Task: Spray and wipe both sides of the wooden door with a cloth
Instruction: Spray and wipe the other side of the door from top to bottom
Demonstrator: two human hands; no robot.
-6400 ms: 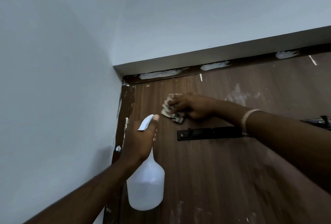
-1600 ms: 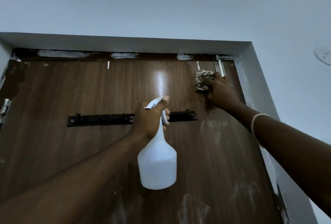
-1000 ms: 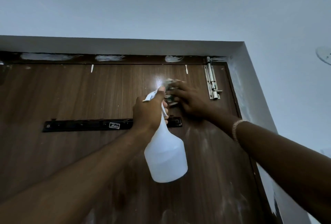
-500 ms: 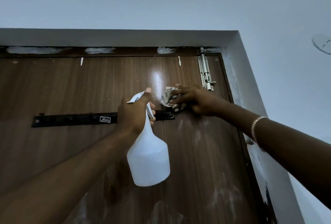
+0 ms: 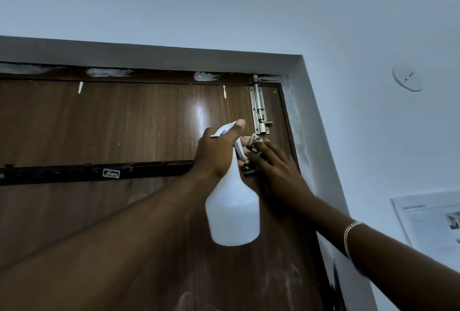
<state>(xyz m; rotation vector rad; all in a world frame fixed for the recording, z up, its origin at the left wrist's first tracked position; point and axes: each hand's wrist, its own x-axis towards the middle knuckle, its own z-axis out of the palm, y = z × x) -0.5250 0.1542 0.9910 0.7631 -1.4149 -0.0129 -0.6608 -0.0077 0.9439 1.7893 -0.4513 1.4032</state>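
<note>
The right hand [image 5: 276, 165], centre right of the frame, presses a crumpled cloth [image 5: 252, 147] with flat, spread fingers against the wooden door [image 5: 124, 124], just below a steel bolt [image 5: 260, 111]. Just to its left, the left hand [image 5: 217, 154] grips a white spray bottle [image 5: 232, 213] by the neck, its body hanging down. Most of the door's width lies to the left of both hands.

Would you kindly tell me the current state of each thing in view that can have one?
wooden door: appears closed in its frame, white smears on it.
bolt: rod reaches up to the frame, seemingly engaged.
spray bottle: upright, gripped at the neck by the left hand.
cloth: crumpled, pressed on the door by the right hand.
</note>
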